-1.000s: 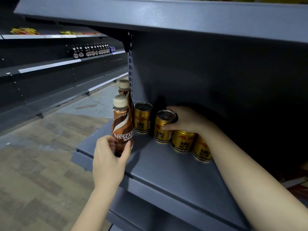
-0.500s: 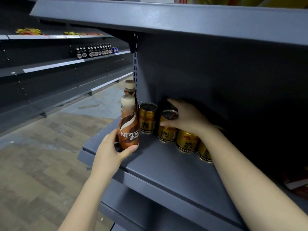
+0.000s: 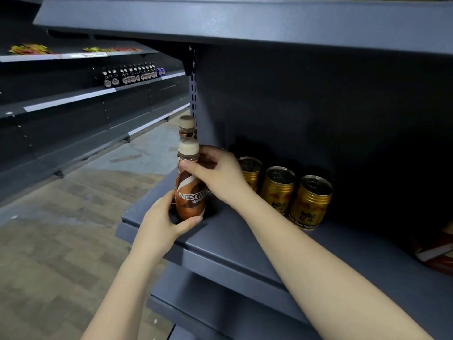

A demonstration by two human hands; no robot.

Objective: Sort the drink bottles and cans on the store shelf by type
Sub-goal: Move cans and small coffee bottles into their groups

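Observation:
A brown Nescafé bottle (image 3: 190,192) with a cream cap stands near the left front corner of the grey shelf (image 3: 245,244). My left hand (image 3: 164,219) is wrapped around its base. My right hand (image 3: 220,175) holds its upper part, thumb across the shoulder and fingers curled behind. A second bottle of the same kind (image 3: 187,127) stands right behind it. Three gold Red Bull cans (image 3: 310,203) stand in a diagonal row to the right; the leftmost visible can (image 3: 251,168) is partly hidden by my right hand.
The grey shelf board above (image 3: 245,23) hangs low over the bottles, with a slotted upright (image 3: 193,94) at the back left. A red-and-white package (image 3: 436,253) lies at the far right. Across the aisle, another rack holds dark bottles (image 3: 130,74).
My right hand left the gold can and moved left onto the front Nescafé bottle. My left hand closed around the bottle's base. The camera moved closer to the shelf.

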